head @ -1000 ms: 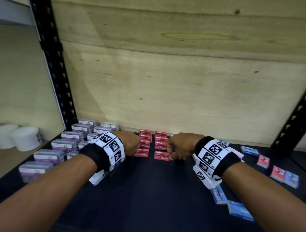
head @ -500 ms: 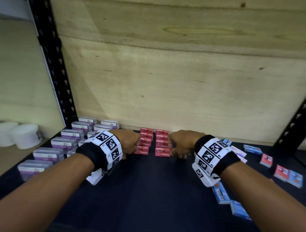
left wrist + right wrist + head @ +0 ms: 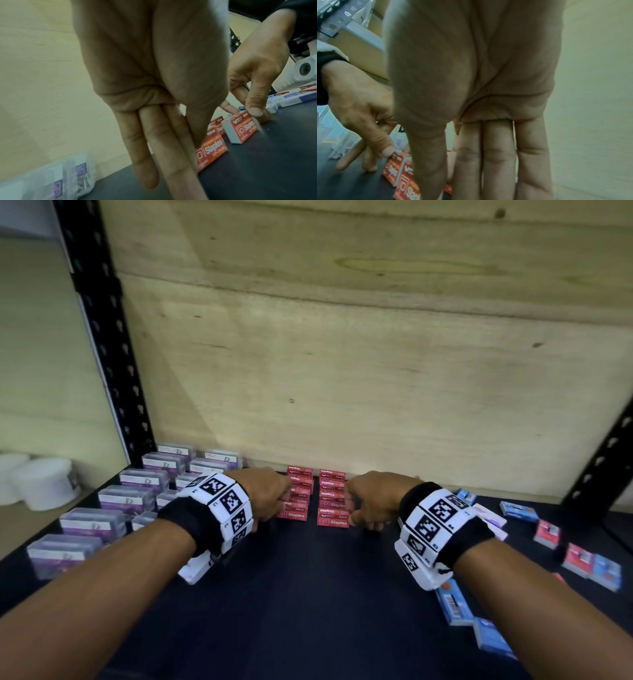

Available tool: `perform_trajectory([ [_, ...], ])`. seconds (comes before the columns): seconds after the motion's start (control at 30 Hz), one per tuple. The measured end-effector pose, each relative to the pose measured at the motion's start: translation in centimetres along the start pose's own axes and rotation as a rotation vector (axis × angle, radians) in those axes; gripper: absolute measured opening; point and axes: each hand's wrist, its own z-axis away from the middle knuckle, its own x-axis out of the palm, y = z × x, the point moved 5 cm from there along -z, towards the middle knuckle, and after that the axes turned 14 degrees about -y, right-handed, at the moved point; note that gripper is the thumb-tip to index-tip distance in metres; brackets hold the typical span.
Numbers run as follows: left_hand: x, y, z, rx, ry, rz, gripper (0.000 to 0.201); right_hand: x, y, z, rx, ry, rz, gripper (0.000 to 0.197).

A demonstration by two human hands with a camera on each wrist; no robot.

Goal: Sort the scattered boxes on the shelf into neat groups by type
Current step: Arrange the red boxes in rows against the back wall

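Two columns of red staples boxes, the left column [image 3: 296, 505] and the right column [image 3: 332, 510], run from mid-shelf to the wooden back wall. My left hand [image 3: 270, 494] stands at the left column's outer side, its fingers [image 3: 154, 148] straight and pointing down beside the front box [image 3: 212, 150]. On the other side, my right hand [image 3: 370, 501] flanks the right column with its fingers [image 3: 498, 155] straight. The right thumb touches the front box [image 3: 243, 128]. Neither hand grips a box.
Clear boxes with purple labels [image 3: 130, 498] stand in rows at the left. Small blue boxes [image 3: 517, 510] and red boxes [image 3: 579, 559] lie scattered at the right. Black posts [image 3: 102, 337] frame the dark shelf [image 3: 308, 594]. White tubs [image 3: 44, 484] sit beyond the left post.
Both hands have slid forward along the red columns. The front staples boxes now sit tighter against the ones behind them.
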Motion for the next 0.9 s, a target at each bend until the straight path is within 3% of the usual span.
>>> perform_trajectory([
  [0.13,0.1,-0.1,0.3,0.005,-0.015,0.043,0.008,0.1,0.4,-0.1,-0.002,0.004,-0.031,0.016],
  [0.27,0.1,0.0,1.0,-0.001,-0.009,0.027,0.016,0.3,0.8,0.6,-0.041,0.005,-0.071,0.026],
  [0.47,-0.1,0.6,2.3,-0.045,0.052,-0.131,0.05,-0.4,3.5,3.6,-0.06,0.069,-0.079,0.026],
  [0.57,-1.2,2.2,2.7,-0.06,0.118,-0.193,0.053,-1.0,7.2,5.7,-0.007,0.119,-0.093,0.02],
  [0.77,-1.5,11.7,2.2,0.246,0.228,-0.239,0.039,-0.1,16.7,9.2,0.192,0.143,-0.109,0.012],
  [0.9,0.0,18.3,1.0,0.453,0.253,-0.321,0.033,1.3,20.6,11.8,0.278,0.147,-0.096,0.02],
])
